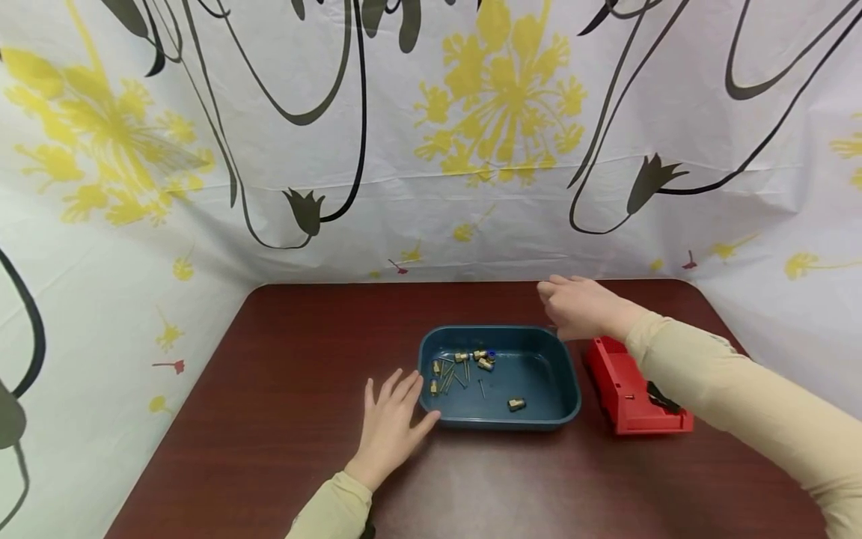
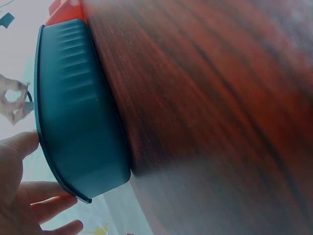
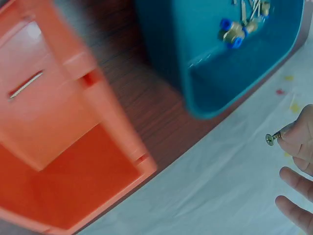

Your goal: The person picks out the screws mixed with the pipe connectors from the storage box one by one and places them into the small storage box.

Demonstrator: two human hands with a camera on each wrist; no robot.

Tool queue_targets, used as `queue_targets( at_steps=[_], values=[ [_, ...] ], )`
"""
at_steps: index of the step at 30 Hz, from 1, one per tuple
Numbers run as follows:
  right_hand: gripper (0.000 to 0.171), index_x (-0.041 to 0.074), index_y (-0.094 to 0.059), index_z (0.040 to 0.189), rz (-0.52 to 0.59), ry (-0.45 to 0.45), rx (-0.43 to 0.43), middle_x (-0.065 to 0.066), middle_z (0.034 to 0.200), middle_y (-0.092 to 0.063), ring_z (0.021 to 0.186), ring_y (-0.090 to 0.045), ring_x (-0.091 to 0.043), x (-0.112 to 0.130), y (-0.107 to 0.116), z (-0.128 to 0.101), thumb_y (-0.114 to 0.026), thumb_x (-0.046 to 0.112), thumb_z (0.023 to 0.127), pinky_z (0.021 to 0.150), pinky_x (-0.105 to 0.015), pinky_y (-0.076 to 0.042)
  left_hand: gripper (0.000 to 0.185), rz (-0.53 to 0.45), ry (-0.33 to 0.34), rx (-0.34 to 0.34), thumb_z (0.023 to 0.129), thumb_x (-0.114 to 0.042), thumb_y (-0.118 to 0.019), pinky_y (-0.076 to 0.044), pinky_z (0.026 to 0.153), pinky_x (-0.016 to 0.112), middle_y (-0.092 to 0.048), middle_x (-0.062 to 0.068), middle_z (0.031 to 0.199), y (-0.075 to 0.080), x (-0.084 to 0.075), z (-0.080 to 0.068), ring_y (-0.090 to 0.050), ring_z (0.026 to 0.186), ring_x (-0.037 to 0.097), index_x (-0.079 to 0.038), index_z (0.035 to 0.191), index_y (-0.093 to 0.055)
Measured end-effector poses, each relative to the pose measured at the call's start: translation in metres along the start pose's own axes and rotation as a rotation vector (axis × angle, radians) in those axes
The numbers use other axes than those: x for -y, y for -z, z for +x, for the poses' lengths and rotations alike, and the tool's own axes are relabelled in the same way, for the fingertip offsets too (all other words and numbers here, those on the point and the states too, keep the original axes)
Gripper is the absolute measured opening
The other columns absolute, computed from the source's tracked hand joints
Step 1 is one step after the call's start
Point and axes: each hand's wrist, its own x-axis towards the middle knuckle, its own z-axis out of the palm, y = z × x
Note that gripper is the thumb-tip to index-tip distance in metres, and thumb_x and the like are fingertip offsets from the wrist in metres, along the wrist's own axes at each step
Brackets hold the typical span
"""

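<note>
A blue-green plastic tray (image 1: 569, 404) holds several brass fittings (image 1: 516, 404) and several screws (image 1: 447, 380). Spread beside the tray's left end, my left hand (image 1: 393, 434) touches the rim with its thumb and fingertips; in the left wrist view its fingers (image 2: 49, 191) look fairly straight. My right hand (image 1: 582, 308) is raised over the tray's far right corner. Between thumb and forefinger it pinches a screw (image 3: 270, 139), head outward, as the right wrist view shows. To the right of the tray stands a red plastic bin (image 1: 609, 393), with one screw (image 3: 27, 84) lying in it.
Both containers stand on a dark reddish-brown table (image 1: 323, 337). A white curtain (image 1: 404, 135) with yellow and dark plant prints hangs behind the table. A dark object (image 1: 663, 397), partly hidden by the right sleeve, is at the red bin.
</note>
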Motion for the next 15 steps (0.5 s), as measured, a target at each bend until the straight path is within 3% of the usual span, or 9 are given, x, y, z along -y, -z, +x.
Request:
queue_targets(
  at_steps=[9,15],
  values=[
    [0.032,0.022,-0.043,0.047,0.085,-0.134,0.001,0.006,0.072,-0.041,0.072,-0.040,-0.016,-0.027,-0.011,-0.054,-0.070,0.011,0.060,0.050,-0.026,-0.034,0.060,0.003,0.002,0.007,0.080,-0.051,-0.055,-0.015,0.093,0.060,-0.050,0.005,0.124,0.000,0.000,0.000,-0.036,0.119,0.027,-0.007,0.121,-0.055],
    [0.032,0.023,-0.047,0.050,0.122,-0.208,0.046,0.006,0.074,-0.041,0.075,-0.041,-0.017,-0.038,-0.027,-0.080,-0.076,0.015,0.060,0.050,-0.027,-0.035,0.060,0.005,0.001,0.007,0.080,-0.050,-0.055,-0.016,0.093,0.060,-0.050,0.005,0.123,-0.002,0.001,-0.001,-0.036,0.119,0.027,-0.006,0.121,-0.055]
  ],
)
